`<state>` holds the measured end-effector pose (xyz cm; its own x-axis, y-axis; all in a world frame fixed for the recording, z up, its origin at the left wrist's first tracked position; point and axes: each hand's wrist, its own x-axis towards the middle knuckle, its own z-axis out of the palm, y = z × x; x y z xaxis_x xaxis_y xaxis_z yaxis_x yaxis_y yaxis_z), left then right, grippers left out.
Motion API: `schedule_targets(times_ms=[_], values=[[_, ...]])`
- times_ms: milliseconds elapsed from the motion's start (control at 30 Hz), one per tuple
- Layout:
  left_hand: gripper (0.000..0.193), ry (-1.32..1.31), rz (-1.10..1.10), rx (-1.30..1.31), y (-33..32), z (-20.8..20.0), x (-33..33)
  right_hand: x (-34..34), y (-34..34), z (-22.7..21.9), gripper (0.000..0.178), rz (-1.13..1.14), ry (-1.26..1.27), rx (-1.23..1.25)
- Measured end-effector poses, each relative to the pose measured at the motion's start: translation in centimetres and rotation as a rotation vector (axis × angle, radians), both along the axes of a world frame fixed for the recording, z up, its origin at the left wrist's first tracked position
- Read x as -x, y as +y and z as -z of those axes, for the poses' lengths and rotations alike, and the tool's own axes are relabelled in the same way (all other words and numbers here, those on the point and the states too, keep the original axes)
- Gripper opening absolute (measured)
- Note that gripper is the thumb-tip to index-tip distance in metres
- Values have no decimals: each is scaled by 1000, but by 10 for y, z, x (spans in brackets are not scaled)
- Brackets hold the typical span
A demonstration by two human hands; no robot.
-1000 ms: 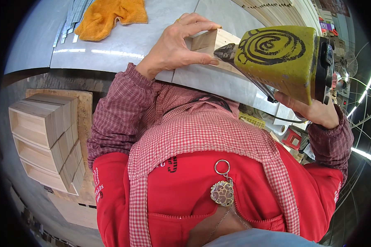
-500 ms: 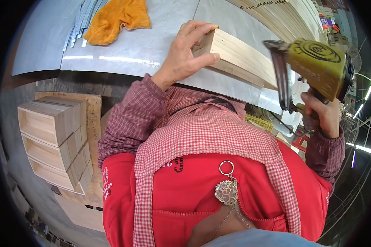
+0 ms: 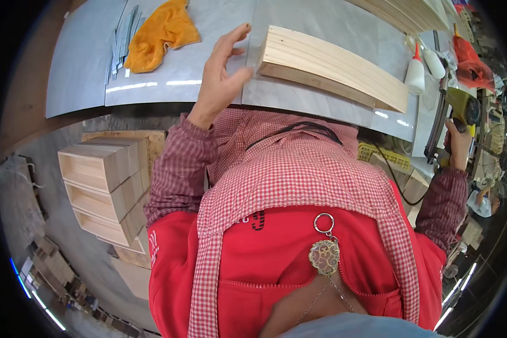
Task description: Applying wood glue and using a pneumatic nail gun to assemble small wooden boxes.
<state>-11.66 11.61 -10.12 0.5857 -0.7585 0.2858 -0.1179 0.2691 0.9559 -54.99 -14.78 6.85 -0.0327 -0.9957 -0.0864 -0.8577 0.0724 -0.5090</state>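
Note:
A pale wooden box frame (image 3: pixel 332 67) lies on its side on the grey table (image 3: pixel 298 98), its long plain face up. Just off its left end is my left hand (image 3: pixel 224 73), empty, with fingers and thumb apart. Over at the far right, my right hand (image 3: pixel 459 143) grips the handle of a nail gun (image 3: pixel 461 107), which has an olive-yellow body and a dark magazine. The nail gun is at the table's right side, apart from the box frame. Its nose is partly hidden among things there.
An orange cloth (image 3: pixel 162 36) and strips of staples (image 3: pixel 124 42) lie at the back left. White glue bottles (image 3: pixel 415 76) stand beyond the frame's right end, near a red bag (image 3: pixel 472 65). Wooden strips (image 3: pixel 411 14) lie at the back. Finished boxes (image 3: pixel 104 183) are stacked low on the left.
My left hand has let go of the box frame's left end and drawn away to the left. My right hand has carried the nail gun rightward, away from the frame.

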Motion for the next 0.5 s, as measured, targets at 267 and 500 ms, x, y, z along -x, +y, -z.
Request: schedule_targets(times_ms=[267, 500], values=[[54, -156, 252, -318, -19, -34, -10, 84, -88, 87, 48, -143, 574, 165], [49, -67, 274, -514, -38, -45, -26, 104, -115, 128, 62, -12, 607, 174]])
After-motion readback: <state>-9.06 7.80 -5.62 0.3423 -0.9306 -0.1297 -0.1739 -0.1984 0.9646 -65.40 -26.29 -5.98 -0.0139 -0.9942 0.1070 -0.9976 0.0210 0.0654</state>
